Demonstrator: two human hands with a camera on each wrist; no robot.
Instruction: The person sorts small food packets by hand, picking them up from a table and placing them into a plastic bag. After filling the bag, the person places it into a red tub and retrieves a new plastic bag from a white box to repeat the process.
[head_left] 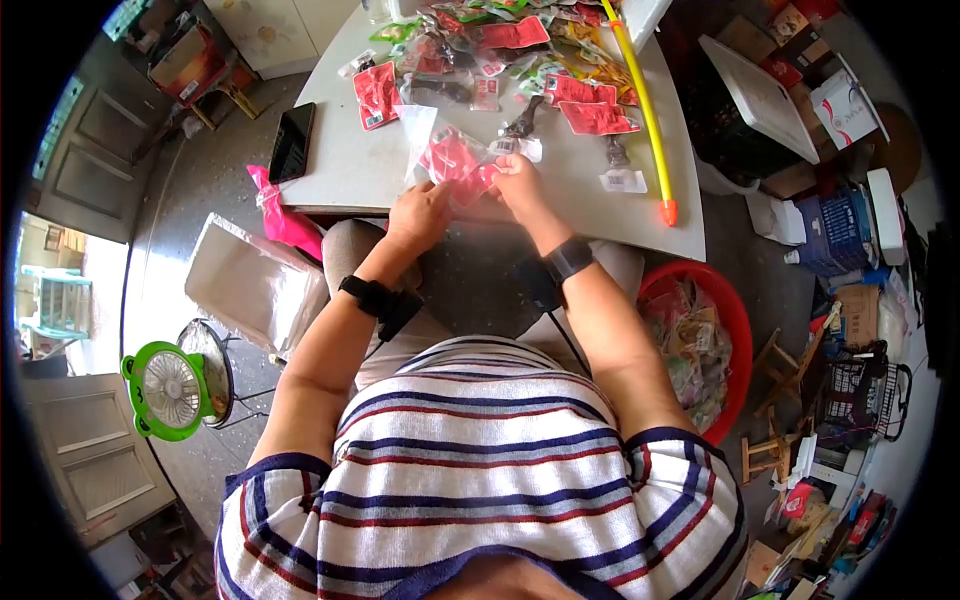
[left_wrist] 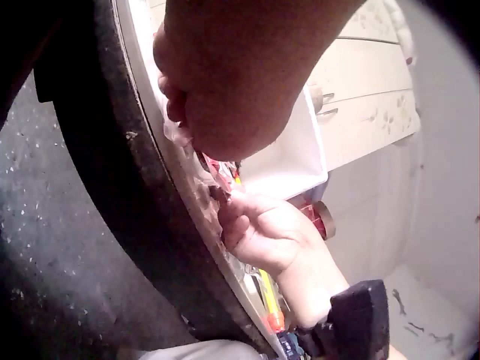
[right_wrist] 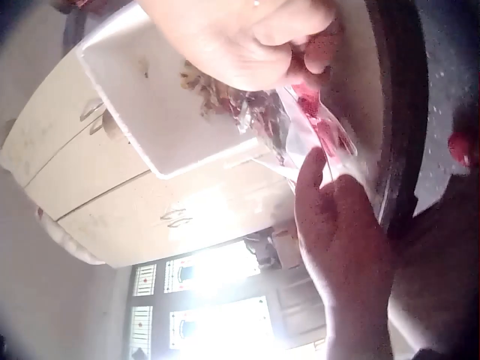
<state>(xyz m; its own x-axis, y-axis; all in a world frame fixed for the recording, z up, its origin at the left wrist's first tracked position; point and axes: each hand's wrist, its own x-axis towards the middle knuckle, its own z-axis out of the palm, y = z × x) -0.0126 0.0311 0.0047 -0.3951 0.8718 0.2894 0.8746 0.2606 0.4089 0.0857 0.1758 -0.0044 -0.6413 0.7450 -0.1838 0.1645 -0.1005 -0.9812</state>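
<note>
Red-and-clear plastic packet (head_left: pixel 458 165) is held between 2 hands, just above the near edge of the worktop (head_left: pixel 345 175). The left hand (head_left: pixel 418 215) has its grip clamped on the packet's left side, fingers curled; the right hand (head_left: pixel 522 190) has its grip clamped on the right side, pinching it by thumb and fingers. Loose snack packets (head_left: pixel 515 35) lie heaped at the far side. A black phone (head_left: pixel 292 142) rests at the left, a yellow tube (head_left: pixel 642 110) with an orange tip at the right. Below on the right sits a red basin (head_left: pixel 741 330) of wrappers.
</note>
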